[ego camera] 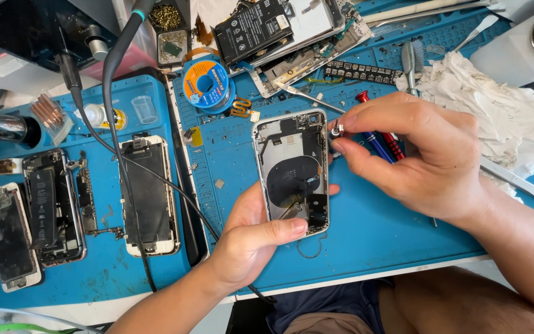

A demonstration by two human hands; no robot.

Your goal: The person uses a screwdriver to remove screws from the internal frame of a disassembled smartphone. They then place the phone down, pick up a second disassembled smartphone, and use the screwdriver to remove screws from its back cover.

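Head view: left hand (pixel 251 238) cups an opened phone shell (pixel 293 170) from below, thumb clamped across its lower edge, fingers wrapped round the far side with tips poking out on the right edge. Shell sits upright in the palm, inside facing up, a dark round coil in its middle, camera cutouts at the end away from the wrist. Right hand (pixel 412 158) is pinched shut, thumb and forefinger tight on the small silver cap of a blue screwdriver (pixel 378 145), whose shaft runs back under the fingers; the cap is just beside the shell's upper right edge, cannot tell if touching. A red screwdriver (pixel 392 143) lies right behind the blue one, under the same fingers. Beyond the right hand's knuckles, a crumpled white rag (pixel 495 105). Past the shell's top end, a blue-and-orange solder spool (pixel 207 83) and a pile of phone parts with a black battery (pixel 254 28). Well out past the left wrist, three more stripped phones (pixel 149 195) lie on the blue mat (pixel 366 235), a black cable (pixel 115 124) crossing over them.
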